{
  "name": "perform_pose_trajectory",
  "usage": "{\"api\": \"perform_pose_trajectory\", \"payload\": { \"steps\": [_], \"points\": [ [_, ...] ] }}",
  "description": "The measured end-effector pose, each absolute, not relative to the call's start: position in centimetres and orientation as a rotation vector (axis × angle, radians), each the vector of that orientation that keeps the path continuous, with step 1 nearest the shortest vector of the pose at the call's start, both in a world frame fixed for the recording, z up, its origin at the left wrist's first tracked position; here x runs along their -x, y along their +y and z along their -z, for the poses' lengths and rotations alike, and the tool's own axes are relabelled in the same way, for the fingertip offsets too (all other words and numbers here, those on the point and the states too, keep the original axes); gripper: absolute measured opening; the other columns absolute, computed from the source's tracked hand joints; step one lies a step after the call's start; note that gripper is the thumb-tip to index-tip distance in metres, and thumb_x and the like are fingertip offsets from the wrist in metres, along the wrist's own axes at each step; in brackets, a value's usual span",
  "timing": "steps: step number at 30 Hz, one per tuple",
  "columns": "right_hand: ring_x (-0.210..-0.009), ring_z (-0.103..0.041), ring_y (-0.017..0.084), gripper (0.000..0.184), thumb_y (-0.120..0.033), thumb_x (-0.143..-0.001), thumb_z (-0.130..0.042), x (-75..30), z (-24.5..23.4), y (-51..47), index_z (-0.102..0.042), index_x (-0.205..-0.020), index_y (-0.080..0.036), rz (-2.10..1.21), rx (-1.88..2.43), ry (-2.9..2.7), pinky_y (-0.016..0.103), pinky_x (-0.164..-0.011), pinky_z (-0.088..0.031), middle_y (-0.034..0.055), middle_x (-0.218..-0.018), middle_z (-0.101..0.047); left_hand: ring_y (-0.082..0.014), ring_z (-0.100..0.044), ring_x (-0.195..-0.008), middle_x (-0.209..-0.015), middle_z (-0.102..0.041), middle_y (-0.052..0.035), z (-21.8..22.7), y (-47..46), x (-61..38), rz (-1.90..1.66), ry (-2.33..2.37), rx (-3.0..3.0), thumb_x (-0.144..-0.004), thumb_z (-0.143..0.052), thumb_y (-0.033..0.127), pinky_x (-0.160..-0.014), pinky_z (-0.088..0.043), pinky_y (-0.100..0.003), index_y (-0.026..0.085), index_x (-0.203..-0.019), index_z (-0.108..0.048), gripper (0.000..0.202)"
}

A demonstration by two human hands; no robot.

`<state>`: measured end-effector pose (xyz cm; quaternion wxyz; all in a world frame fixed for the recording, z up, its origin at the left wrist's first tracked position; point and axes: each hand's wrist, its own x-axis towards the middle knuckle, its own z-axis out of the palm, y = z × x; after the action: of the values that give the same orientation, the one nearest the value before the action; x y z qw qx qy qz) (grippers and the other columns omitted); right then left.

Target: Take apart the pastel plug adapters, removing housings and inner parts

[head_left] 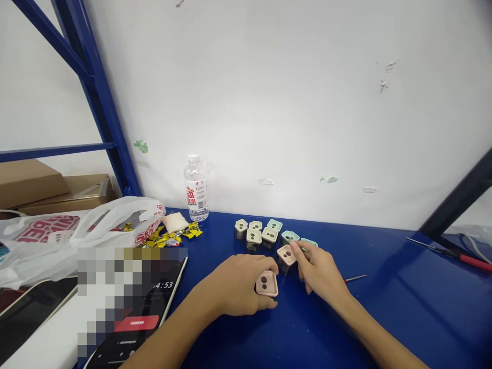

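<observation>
My left hand [246, 284] is curled around a small pink square-topped piece [266, 283] with a raised rim and two dark round spots. A second pink square-topped piece [286, 254] is pinched at its right side by my right hand [317, 264]; its dark lower part shows below the top. Some of my right fingers are hidden behind the hand. Just beyond stand similar cream pieces [253, 237] in a loose cluster, and several mint-green pieces [274, 225]. One mint-green piece [309, 243] is partly covered by my right hand.
A clear water bottle [196, 192] stands near the wall. Left are yellow wrappers [165, 237], a white plastic bag [88, 230], cardboard boxes [34, 187] and a phone [154, 307]. A metal shaft [357, 278] pokes out beside my right hand; a red-handled tool [474, 263] lies far right.
</observation>
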<state>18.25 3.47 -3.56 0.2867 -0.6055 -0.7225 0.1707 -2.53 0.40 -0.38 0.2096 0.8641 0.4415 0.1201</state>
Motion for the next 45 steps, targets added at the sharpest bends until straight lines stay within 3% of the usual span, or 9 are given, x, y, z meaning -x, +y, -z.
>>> {"api": "perform_pose_trajectory", "payload": {
  "steps": [6, 8, 11, 16, 25, 33, 42, 44, 45],
  "points": [
    [-0.057, -0.053, 0.016, 0.049, -0.059, -0.081, -0.057, -19.4, 2.3, 0.5, -0.061, -0.111, -0.020, -0.391, 1.319, -2.157, 0.026, -0.055, -0.040, 0.0004, -0.070, -0.058, -0.0173, -0.055, -0.081, -0.091, -0.061, 0.0027, 1.1, -0.3, 2.9, -0.513, 1.222, -2.138, -0.066, -0.076, 0.041, -0.067, -0.040, -0.026, 0.023, -0.097, -0.055, 0.041],
    [-0.064, -0.055, 0.014, 0.071, -0.059, -0.064, -0.075, -18.5, 2.6, -0.7, -0.055, -0.123, -0.024, -0.562, 1.141, -2.316, 0.026, -0.060, -0.043, 0.0030, -0.097, -0.062, -0.0153, -0.053, -0.077, -0.088, -0.059, 0.0025, 1.6, -0.8, 3.4, -0.570, 1.197, -2.012, -0.065, -0.077, 0.037, -0.065, -0.040, -0.025, 0.021, -0.096, -0.053, 0.042],
    [-0.074, -0.057, 0.018, 0.089, -0.051, -0.058, -0.083, -16.4, 3.7, -1.7, -0.045, -0.134, -0.023, -0.646, 1.087, -2.378, 0.027, -0.066, -0.045, 0.0048, -0.102, -0.061, -0.0128, -0.051, -0.074, -0.083, -0.056, 0.0037, 2.5, -1.5, 4.0, -0.627, 1.113, -1.839, -0.062, -0.077, 0.030, -0.065, -0.040, -0.024, 0.019, -0.094, -0.046, 0.047],
    [-0.075, -0.055, 0.016, 0.044, -0.028, -0.075, -0.070, -14.8, 4.5, -1.9, -0.057, -0.117, -0.022, -0.645, 1.094, -2.439, 0.025, -0.063, -0.043, 0.0032, -0.097, -0.056, -0.0094, -0.041, -0.067, -0.078, -0.049, 0.0066, 2.7, -1.6, 4.2, -0.592, 1.170, -1.869, -0.056, -0.077, 0.026, -0.057, -0.034, -0.020, 0.019, -0.087, -0.040, 0.049],
    [-0.068, -0.047, 0.013, 0.022, -0.032, -0.078, -0.064, -15.2, 4.0, -2.3, -0.056, -0.094, -0.020, -0.692, 1.018, -2.561, 0.024, -0.057, -0.037, 0.0007, -0.090, -0.050, -0.0075, -0.032, -0.061, -0.073, -0.043, 0.0083, 2.5, -2.1, 4.0, -0.393, 1.143, -1.907, -0.057, -0.073, 0.027, -0.047, -0.026, -0.019, 0.020, -0.081, -0.031, 0.049],
    [-0.073, -0.048, 0.014, 0.024, -0.034, -0.077, -0.064, -16.2, 3.3, -2.0, -0.052, -0.092, -0.019, -0.804, 0.991, -2.573, 0.025, -0.061, -0.038, 0.0010, -0.090, -0.051, -0.0092, -0.035, -0.068, -0.077, -0.044, 0.0064, 2.1, -2.4, 4.0, -0.406, 1.070, -1.905, -0.066, -0.073, 0.036, -0.054, -0.031, -0.020, 0.019, -0.084, -0.035, 0.044],
    [-0.068, -0.052, 0.014, 0.071, -0.051, -0.065, -0.077, -17.2, 3.0, -0.9, -0.047, -0.123, -0.024, -0.778, 1.169, -2.414, 0.023, -0.059, -0.039, 0.0015, -0.098, -0.060, -0.0047, -0.040, -0.049, -0.081, -0.054, 0.0040, 1.8, -1.4, 4.3, -0.589, 1.095, -1.650, -0.077, -0.066, 0.037, -0.040, -0.038, -0.018, 0.021, -0.097, -0.037, 0.038],
    [-0.065, -0.050, 0.012, 0.087, -0.058, -0.056, -0.080, -18.5, 1.8, -0.6, -0.044, -0.128, -0.025, -0.742, 1.218, -2.359, 0.022, -0.056, -0.038, 0.0018, -0.102, -0.059, -0.0077, -0.048, -0.058, -0.089, -0.055, 0.0011, 2.0, -1.0, 4.5, -0.689, 1.057, -1.579, -0.075, -0.069, 0.035, -0.045, -0.047, -0.020, 0.021, -0.103, -0.040, 0.043],
    [-0.061, -0.047, 0.012, 0.076, -0.059, -0.058, -0.078, -19.6, 1.0, -0.4, -0.050, -0.120, -0.024, -0.731, 1.258, -2.345, 0.022, -0.053, -0.036, -0.0013, -0.087, -0.059, -0.0099, -0.051, -0.066, -0.093, -0.055, -0.0004, 2.1, -0.9, 4.6, -0.736, 1.032, -1.552, -0.074, -0.071, 0.033, -0.051, -0.051, -0.022, 0.021, -0.107, -0.041, 0.046]
  ]
}}
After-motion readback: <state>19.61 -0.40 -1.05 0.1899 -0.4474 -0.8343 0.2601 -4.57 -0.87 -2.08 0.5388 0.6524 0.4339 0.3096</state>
